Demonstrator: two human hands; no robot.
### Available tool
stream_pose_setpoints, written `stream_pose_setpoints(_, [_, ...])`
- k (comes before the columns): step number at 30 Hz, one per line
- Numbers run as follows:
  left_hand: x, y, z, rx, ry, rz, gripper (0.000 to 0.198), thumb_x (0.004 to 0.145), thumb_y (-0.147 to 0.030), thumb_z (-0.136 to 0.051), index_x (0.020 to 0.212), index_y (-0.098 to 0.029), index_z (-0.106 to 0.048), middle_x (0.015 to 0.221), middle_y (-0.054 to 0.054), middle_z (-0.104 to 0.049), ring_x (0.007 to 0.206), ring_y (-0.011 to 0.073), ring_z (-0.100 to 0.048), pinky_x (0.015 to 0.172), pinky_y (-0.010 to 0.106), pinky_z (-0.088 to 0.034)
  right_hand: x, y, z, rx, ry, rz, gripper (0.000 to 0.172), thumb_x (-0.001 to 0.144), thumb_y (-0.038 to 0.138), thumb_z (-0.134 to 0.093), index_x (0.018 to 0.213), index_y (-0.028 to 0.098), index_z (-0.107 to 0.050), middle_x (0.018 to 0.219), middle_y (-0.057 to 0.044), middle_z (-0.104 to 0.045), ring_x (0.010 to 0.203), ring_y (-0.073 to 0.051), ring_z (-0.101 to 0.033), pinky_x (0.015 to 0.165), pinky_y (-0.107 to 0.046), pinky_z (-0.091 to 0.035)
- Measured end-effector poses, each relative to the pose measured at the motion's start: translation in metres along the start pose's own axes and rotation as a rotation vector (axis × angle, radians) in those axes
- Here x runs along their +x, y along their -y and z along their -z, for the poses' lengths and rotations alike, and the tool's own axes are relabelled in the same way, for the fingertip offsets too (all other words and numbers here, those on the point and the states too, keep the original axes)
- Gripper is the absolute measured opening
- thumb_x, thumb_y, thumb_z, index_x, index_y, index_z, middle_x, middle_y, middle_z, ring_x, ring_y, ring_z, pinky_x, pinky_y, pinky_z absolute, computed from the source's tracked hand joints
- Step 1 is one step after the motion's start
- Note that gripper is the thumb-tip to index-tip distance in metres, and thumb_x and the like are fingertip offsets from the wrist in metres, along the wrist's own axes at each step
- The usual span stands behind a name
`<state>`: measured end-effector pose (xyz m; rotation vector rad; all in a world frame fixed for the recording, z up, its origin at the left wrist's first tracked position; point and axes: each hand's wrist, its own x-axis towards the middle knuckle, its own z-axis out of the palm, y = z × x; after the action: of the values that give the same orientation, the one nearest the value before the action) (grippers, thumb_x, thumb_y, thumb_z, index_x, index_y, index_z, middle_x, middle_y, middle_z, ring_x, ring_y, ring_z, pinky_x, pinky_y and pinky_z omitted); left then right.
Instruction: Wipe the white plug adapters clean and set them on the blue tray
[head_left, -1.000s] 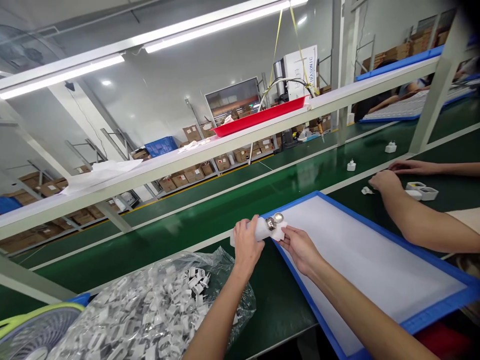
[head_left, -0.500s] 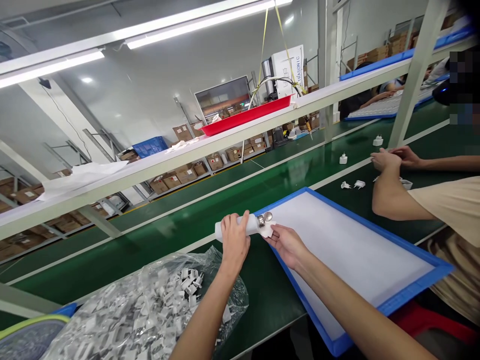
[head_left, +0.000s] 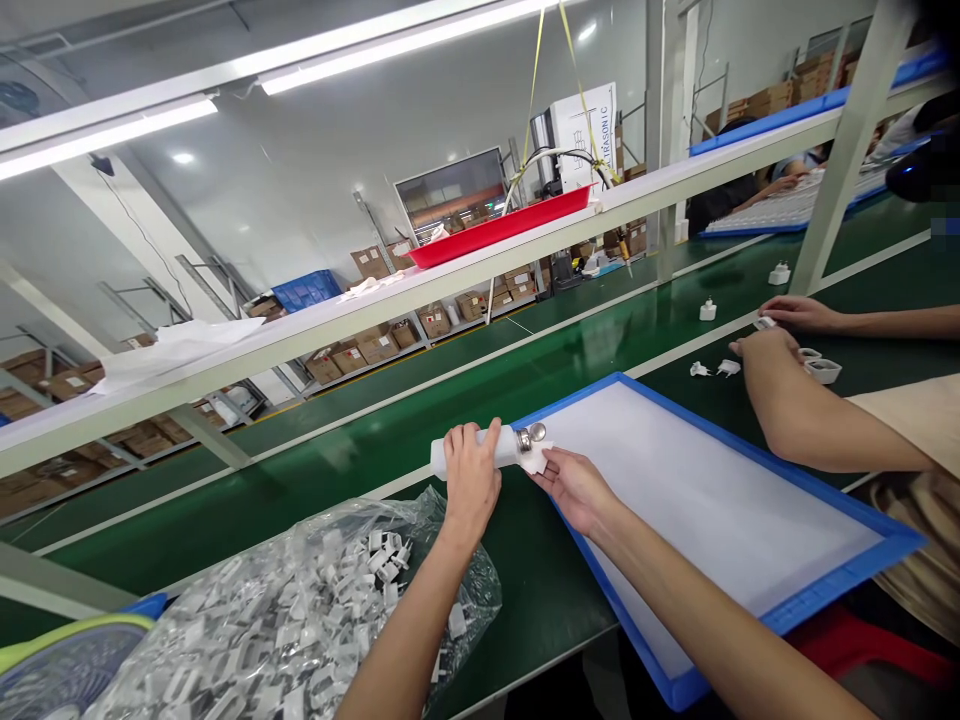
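My left hand (head_left: 471,478) is wrapped round a white plastic dispenser bottle (head_left: 507,446), tipped onto its side. Its metal pump top (head_left: 531,436) has the round lid standing open and points right. Just under that top, my right hand (head_left: 576,485) pinches a white cloth (head_left: 535,460), which touches or nearly touches the metal. A clear plastic bag (head_left: 300,600) full of white plug adapters lies left of my left forearm. Beneath my right forearm is a blue-rimmed tray (head_left: 817,595) with a white surface.
A co-worker's hands (head_left: 776,335) hold a small white part at the right, near several loose white plugs (head_left: 707,310). Above the green belt (head_left: 420,415) runs a shelf with a red tray (head_left: 502,225). A fan (head_left: 67,670) stands at lower left.
My hands, the bottle and the cloth keep nearly the same pose. The co-worker's hands have shifted, and a white part now shows in them. The view has turned slightly.
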<state>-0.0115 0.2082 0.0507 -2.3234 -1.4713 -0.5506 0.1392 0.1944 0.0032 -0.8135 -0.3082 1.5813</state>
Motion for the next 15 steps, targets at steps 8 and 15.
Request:
stream_pose_setpoints(8, [-0.005,0.006,-0.015,-0.195,0.038,0.089,0.08,0.067,0.0,-0.057,0.142,-0.026,-0.051,0.118,0.01,-0.054,0.115,0.0314,-0.047,0.106,0.047,-0.037,0.004,-0.001,0.001,-0.043,-0.008,0.026,0.031,0.099,0.035,-0.064,0.124,0.016,-0.062,0.121,-0.009,-0.064,0.101,-0.021,-0.066,0.085,-0.04,-0.058])
stream_pose_setpoints(15, [0.005,0.016,-0.045,-0.511,0.05,0.278,0.075,0.059,-0.003,-0.071,0.131,-0.023,-0.06,0.114,0.008,-0.067,0.107,0.0282,-0.062,0.094,0.038,-0.048,0.008,0.006,-0.007,-0.06,0.008,0.053,0.03,0.099,0.035,-0.064,0.123,0.016,-0.062,0.121,-0.008,-0.064,0.1,-0.02,-0.066,0.085,-0.04,-0.058])
